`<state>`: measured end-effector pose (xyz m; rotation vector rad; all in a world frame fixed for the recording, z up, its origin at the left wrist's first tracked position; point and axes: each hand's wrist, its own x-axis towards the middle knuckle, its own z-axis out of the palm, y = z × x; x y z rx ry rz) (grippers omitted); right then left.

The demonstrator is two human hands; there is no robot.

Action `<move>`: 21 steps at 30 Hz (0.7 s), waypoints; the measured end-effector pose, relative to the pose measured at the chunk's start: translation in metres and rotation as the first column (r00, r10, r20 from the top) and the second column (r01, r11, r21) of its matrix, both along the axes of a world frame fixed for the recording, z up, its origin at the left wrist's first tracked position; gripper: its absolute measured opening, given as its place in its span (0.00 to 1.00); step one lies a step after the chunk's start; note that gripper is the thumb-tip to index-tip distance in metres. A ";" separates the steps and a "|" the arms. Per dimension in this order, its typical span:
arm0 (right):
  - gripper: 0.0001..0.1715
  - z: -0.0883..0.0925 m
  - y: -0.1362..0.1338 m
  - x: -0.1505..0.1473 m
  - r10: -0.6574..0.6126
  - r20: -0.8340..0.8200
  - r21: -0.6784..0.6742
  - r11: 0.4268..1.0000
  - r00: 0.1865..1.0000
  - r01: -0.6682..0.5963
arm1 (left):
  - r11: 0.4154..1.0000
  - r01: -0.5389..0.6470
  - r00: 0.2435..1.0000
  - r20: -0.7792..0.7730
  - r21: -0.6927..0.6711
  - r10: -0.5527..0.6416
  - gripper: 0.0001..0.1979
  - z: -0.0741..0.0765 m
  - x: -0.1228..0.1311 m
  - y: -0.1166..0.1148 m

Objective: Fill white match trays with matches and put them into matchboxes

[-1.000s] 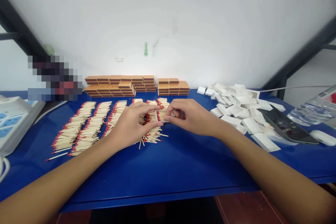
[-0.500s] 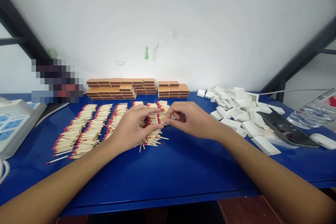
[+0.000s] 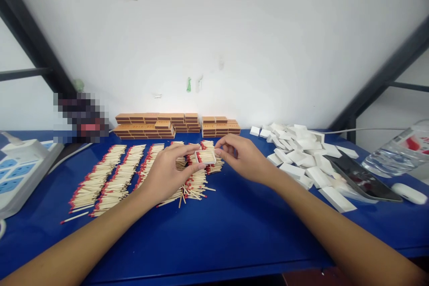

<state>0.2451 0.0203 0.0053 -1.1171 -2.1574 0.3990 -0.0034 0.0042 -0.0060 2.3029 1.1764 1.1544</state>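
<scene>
A white matchbox tray (image 3: 207, 163) with red-headed matches lying in it is held between my hands, over the match piles. My left hand (image 3: 169, 167) grips its left end between thumb and bent forefinger. At the right end, my right hand (image 3: 246, 157) has its thumb and forefinger drawn together against the tray edge, the other fingers curled in. Loose matches (image 3: 197, 183) lie below and around the tray. Further left, rows of matches (image 3: 117, 178) run across the blue table (image 3: 214, 237).
Orange matchboxes (image 3: 144, 130) are stacked along the wall. White trays (image 3: 301, 145) are heaped at the right, beside a phone (image 3: 365, 176), a white mouse (image 3: 409, 193) and a plastic bottle (image 3: 395, 152). A power strip (image 3: 23, 170) sits at the left edge.
The tray now tips so its inside with matches shows to me. My right fingers have shifted slightly to the tray's right end. The whole view has tilted up a little.
</scene>
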 end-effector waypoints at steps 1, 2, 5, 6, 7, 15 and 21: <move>0.09 -0.001 0.001 0.000 0.033 0.001 -0.014 0.999 0.999 -0.033 | 1.000 0.002 1.000 0.004 0.000 -0.002 0.21 -0.001 0.000 0.000; 0.10 -0.002 0.001 -0.001 0.073 -0.004 -0.034 0.997 0.997 -0.073 | 1.000 0.006 1.000 0.010 0.000 -0.006 0.21 -0.001 0.000 0.000; 0.18 -0.004 0.000 -0.002 0.166 -0.043 -0.119 0.978 0.985 -0.170 | 1.000 0.003 1.000 0.024 -0.016 -0.002 0.21 -0.002 0.001 0.000; 0.21 -0.005 0.000 -0.002 0.176 -0.060 -0.142 0.973 0.982 -0.183 | 1.000 0.001 1.000 0.024 -0.022 -0.001 0.21 -0.001 0.002 0.000; 0.23 -0.006 -0.001 -0.002 0.178 -0.075 -0.159 0.969 0.981 -0.188 | 1.000 0.004 1.000 0.021 -0.027 -0.004 0.21 -0.001 0.002 -0.001; 0.20 -0.010 0.003 0.001 0.134 -0.066 -0.149 0.978 0.989 -0.143 | 0.998 0.000 0.995 -0.101 0.062 0.007 0.25 0.000 -0.003 0.006; 0.21 -0.014 0.013 0.003 -0.032 0.025 0.011 0.999 0.999 0.032 | 0.864 -0.482 0.851 -0.157 0.147 0.502 0.24 0.027 -0.045 0.049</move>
